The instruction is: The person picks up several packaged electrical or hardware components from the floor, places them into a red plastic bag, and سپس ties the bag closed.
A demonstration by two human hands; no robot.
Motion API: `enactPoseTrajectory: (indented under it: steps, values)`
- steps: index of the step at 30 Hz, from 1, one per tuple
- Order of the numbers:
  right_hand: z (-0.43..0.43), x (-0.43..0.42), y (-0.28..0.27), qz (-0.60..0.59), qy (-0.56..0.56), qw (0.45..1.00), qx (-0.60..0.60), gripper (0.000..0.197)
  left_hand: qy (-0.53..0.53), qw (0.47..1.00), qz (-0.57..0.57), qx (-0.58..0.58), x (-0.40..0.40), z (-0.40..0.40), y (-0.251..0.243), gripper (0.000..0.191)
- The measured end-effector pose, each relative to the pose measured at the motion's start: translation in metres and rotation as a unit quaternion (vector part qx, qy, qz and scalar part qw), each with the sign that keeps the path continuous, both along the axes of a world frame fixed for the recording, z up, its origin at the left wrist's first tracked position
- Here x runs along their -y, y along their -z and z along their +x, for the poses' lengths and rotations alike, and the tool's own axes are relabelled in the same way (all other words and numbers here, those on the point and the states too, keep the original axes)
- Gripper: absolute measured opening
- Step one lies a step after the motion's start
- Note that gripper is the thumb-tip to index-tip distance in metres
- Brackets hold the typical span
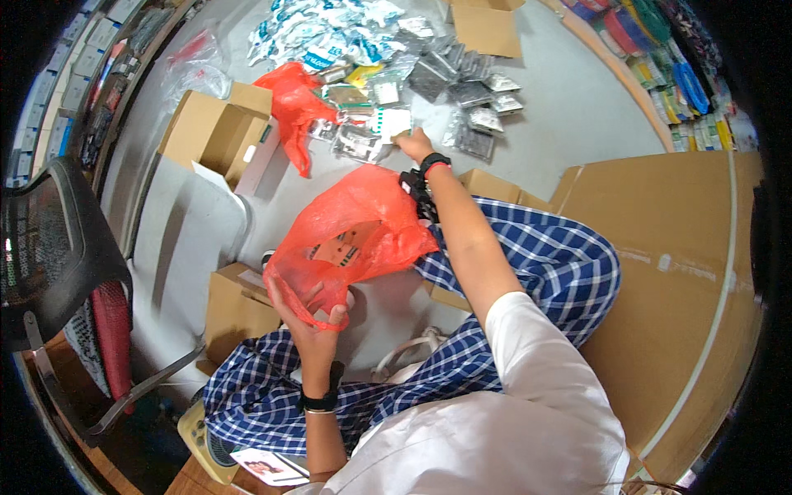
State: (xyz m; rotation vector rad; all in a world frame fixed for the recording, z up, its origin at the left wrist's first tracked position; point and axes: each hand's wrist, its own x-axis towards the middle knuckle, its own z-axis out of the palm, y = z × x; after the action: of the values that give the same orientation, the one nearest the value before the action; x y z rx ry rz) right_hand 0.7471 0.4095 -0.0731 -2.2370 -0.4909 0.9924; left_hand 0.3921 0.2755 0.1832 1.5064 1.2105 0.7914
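Observation:
My left hand [315, 318] holds the rim of a red plastic bag [365, 198] and spreads its mouth. Flat packets [346, 250] with printed labels lie inside the bag. Farther forward, my right hand [413, 145] reaches to a small white and green packet [395, 124], with its fingertips at the packet's lower edge; whether they grip it is unclear. Around it lie clear plastic packets [359, 143] and several dark flat packets [430, 77]. A second red plastic bag [296, 102] lies crumpled to the left of them.
Blue and white packets [328, 31] are heaped at the far side. An open cardboard box [216, 133] stands left, another [489, 25] at the back. A large carton [668, 247] is on the right, a mesh chair [49, 247] on the left. A smaller box [238, 309] sits near my left knee.

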Motion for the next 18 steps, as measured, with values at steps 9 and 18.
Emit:
enactPoseTrajectory:
  steps: [9, 18]
  values:
    - [0.004, 0.009, -0.012, 0.077, 0.043, 0.996, 0.019, 0.035, 0.005, 0.999, -0.016, 0.038, -0.007, 0.013, -0.002, 0.104]
    - [-0.05, 0.037, -0.209, 0.315, 0.118, 0.917, -0.215, 0.021, 0.017, 0.996, -0.009, 0.092, -0.007, 0.001, -0.024, 0.105]
